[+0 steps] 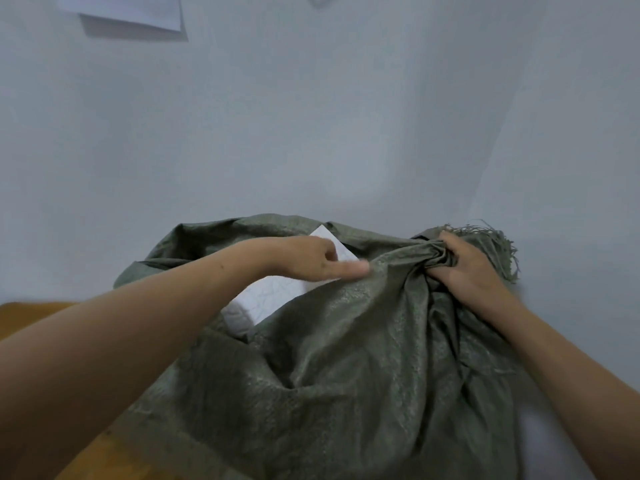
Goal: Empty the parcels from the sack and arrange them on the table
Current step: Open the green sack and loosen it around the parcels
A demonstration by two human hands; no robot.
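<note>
Sack (346, 358) over orange tbl (27, 320), pale wall (311, 116) behind.

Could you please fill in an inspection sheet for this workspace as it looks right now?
Surface: wooden table, only a corner in view at lower left, beside the sack.
Job's things: green sack slumped with its mouth open; one white parcel pokes out of the mouth; no parcels laid out in view.
Clutter: nothing seen.
Hands: left hand at the mouth, thumb and fingers seem to pinch the parcel; right hand grips the sack's bunched, frayed edge.
Cables: nothing seen.
Surroundings: pale wall behind; paper sheet on it, upper left.
</note>
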